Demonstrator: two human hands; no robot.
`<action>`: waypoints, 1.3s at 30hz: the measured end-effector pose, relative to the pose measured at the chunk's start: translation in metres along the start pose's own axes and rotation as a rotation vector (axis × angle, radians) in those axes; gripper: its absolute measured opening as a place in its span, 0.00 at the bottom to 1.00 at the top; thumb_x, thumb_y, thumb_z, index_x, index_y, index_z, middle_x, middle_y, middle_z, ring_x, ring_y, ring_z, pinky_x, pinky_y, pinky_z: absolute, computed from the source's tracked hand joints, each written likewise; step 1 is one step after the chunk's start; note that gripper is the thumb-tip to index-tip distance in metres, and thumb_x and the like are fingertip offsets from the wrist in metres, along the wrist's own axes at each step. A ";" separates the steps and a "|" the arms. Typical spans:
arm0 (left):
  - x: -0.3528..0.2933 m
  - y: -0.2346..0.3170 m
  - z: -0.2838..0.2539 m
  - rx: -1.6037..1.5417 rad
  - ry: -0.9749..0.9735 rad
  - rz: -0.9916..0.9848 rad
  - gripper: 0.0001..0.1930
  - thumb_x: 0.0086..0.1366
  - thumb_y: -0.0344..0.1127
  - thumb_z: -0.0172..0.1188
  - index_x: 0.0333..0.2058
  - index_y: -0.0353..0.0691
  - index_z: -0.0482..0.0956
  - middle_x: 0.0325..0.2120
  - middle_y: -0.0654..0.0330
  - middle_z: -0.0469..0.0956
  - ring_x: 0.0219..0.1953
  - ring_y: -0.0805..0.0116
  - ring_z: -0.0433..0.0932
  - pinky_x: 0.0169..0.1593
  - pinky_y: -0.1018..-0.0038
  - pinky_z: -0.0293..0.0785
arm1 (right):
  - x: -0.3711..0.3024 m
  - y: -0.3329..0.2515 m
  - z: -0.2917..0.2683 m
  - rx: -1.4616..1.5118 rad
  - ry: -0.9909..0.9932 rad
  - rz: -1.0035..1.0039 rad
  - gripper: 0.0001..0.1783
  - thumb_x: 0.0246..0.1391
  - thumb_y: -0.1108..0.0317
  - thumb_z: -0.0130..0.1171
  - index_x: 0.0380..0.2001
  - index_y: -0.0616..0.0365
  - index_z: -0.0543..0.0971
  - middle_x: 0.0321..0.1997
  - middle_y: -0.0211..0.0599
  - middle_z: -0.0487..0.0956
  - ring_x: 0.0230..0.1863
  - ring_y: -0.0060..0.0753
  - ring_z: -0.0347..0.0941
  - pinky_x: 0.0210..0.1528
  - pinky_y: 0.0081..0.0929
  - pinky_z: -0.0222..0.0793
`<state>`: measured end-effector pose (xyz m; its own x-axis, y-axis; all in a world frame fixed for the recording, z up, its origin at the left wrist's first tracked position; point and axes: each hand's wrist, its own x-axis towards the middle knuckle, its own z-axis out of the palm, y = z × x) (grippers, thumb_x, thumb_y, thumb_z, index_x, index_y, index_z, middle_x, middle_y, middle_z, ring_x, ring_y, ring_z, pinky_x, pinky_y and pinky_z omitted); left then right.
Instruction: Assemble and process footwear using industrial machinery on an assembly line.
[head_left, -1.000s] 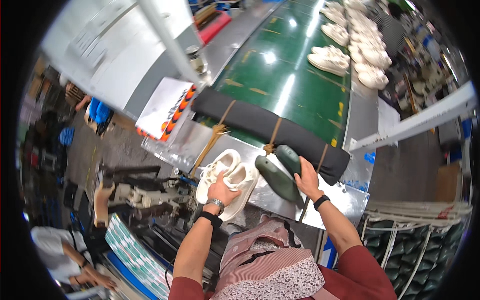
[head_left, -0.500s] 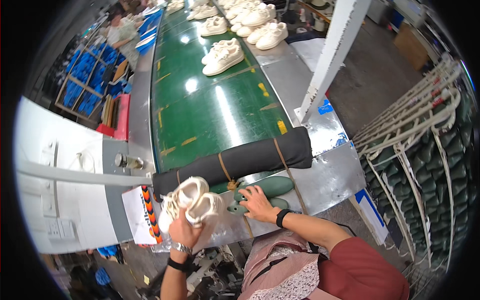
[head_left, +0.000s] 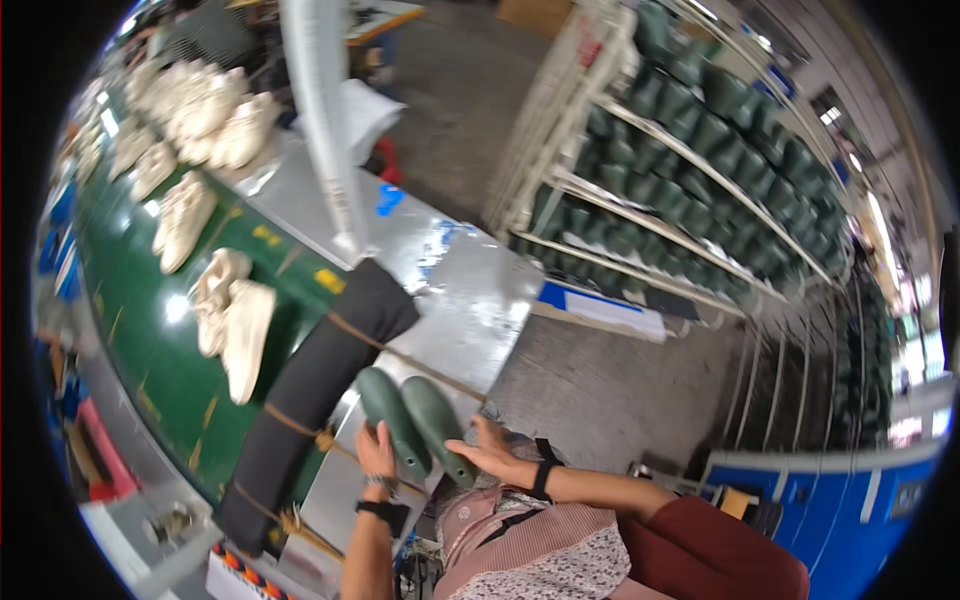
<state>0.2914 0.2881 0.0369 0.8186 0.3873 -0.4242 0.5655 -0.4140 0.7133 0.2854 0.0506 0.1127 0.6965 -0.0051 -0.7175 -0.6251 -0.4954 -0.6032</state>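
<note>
Both hands flank green lasts, shoes now released.

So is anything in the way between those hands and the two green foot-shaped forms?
Nothing visible is. The left hand is right beside the left form, and the right hand reaches the lower end of the right form. The black roll lies off to the left, not between them.
</note>
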 end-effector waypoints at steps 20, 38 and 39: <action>-0.135 0.255 0.467 -0.301 -0.883 0.279 0.57 0.53 0.34 0.73 0.73 0.39 0.41 0.64 0.35 0.62 0.61 0.45 0.71 0.62 0.61 0.68 | 0.084 0.279 -0.459 0.882 0.235 0.117 0.42 0.55 0.60 0.64 0.69 0.59 0.61 0.62 0.41 0.72 0.61 0.38 0.70 0.61 0.32 0.67; -0.241 0.261 0.642 0.137 -0.163 0.161 0.29 0.57 0.30 0.58 0.59 0.37 0.67 0.46 0.46 0.76 0.52 0.46 0.75 0.53 0.59 0.73 | 0.340 0.401 -0.729 -0.206 0.346 -0.399 0.36 0.62 0.50 0.57 0.64 0.65 0.65 0.68 0.53 0.65 0.68 0.49 0.60 0.69 0.44 0.56; -0.272 0.238 0.609 0.129 -0.056 0.042 0.27 0.58 0.32 0.58 0.58 0.37 0.68 0.46 0.46 0.76 0.51 0.46 0.76 0.53 0.57 0.73 | 0.326 0.386 -0.713 -0.292 0.301 -0.461 0.36 0.62 0.51 0.57 0.64 0.66 0.65 0.67 0.55 0.66 0.67 0.50 0.61 0.69 0.44 0.56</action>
<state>0.2643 -0.4176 -0.0177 0.8439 0.3223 -0.4289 0.5362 -0.5325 0.6549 0.5224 -0.7616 -0.1057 0.9671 0.0424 -0.2508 -0.1439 -0.7217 -0.6770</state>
